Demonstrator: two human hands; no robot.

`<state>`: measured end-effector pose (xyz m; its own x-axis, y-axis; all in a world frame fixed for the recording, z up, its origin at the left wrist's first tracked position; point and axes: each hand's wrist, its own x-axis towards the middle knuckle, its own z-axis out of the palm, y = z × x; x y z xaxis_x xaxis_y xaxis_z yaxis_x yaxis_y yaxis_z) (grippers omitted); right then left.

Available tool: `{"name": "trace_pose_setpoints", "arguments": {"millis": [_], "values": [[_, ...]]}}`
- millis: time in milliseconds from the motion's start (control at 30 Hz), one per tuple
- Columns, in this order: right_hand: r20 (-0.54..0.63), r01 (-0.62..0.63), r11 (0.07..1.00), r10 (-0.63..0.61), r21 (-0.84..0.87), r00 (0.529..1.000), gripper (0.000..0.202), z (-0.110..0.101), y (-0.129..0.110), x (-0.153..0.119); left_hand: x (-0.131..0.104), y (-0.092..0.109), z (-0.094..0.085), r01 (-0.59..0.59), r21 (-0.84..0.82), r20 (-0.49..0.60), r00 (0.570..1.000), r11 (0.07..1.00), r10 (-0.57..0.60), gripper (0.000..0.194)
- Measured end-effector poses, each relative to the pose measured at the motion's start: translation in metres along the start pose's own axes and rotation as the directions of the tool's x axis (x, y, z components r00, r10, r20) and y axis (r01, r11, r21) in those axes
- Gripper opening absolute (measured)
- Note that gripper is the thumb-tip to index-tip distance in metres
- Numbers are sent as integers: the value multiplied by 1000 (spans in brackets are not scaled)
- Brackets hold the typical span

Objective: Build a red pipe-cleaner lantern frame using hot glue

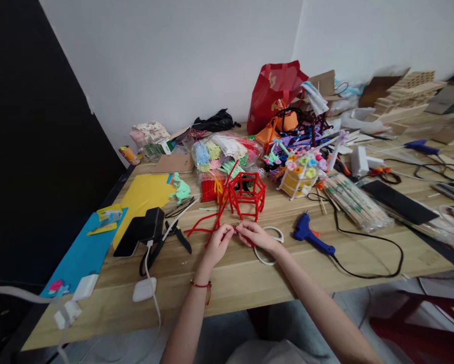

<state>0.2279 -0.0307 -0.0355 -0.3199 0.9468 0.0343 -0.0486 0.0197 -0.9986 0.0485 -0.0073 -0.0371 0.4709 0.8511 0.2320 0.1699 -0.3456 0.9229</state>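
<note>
Both hands meet over the wooden table, fingertips almost touching. My left hand pinches one end of a short red pipe cleaner, and my right hand is closed on it a little to the right, with a piece showing below its fingers. Just beyond the hands stands a red lantern-like frame made of pipe cleaners. Loose red stems lie to its left, beside my left hand. White-handled scissors rest partly hidden behind my right hand and wrist.
A blue glue gun with a black cord lies right of the hands. Pliers, a black phone and yellow sheets are at left. Behind are bagged pipe cleaners, a flower-covered yellow basket and a red bag.
</note>
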Motion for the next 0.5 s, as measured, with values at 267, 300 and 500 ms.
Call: {"name": "trace_pose_setpoints", "arguments": {"millis": [267,300,500], "values": [[-494,149,977,-207,-155,845,33,-15,-1,-6,-1,-5,4,52,-190,-69,995,980,-66,24],[-583,169,968,-248,-186,774,31,-21,-1,-6,0,-5,4,52,-212,-81,994,976,-71,26],[-671,177,947,-316,-269,671,79,-37,2,2,5,0,-2,24,-297,-216,972,955,-92,30]]}}
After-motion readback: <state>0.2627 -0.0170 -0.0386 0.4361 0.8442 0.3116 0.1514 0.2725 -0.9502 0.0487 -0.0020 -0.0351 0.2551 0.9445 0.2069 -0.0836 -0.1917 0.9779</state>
